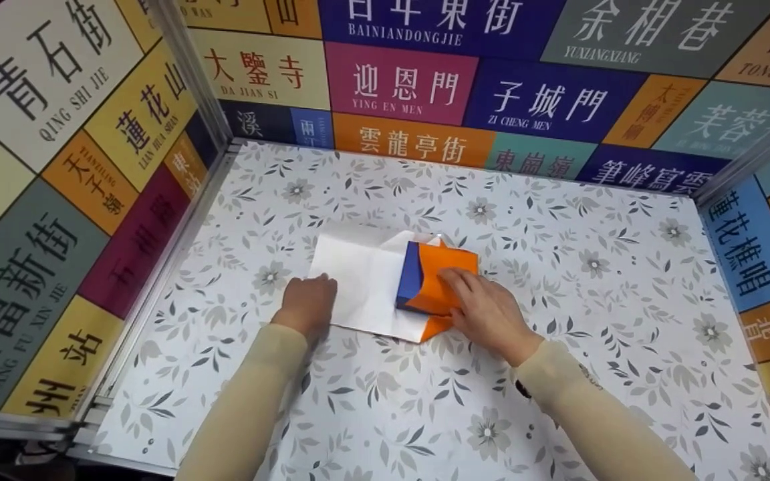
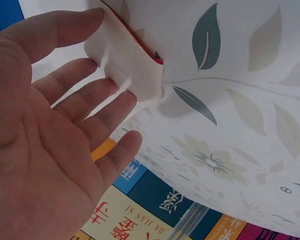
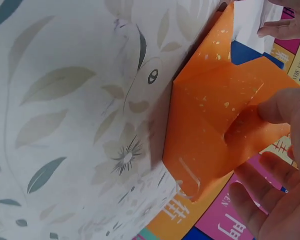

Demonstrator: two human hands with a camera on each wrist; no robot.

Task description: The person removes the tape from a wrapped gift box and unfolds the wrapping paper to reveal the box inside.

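Note:
A blue box [image 1: 409,274] lies on a sheet of wrapping paper, white inside [image 1: 365,267] and orange outside [image 1: 448,260]. The orange side is folded over the box from the right. My left hand [image 1: 308,304] holds the paper's left edge; in the left wrist view its thumb and fingertips meet the white paper [image 2: 132,65]. My right hand [image 1: 492,314] grips the orange fold against the box. In the right wrist view, the thumb presses into the orange paper [image 3: 200,120] and the fingers curl beyond it. Much of the box is hidden under the paper.
The table [image 1: 385,414] has a white floral cover. Panels with coloured street-name signs [image 1: 402,83] stand at its back, left and right, joined by metal posts [image 1: 198,73]. A loose orange corner [image 1: 435,326] sticks out at the near side of the box.

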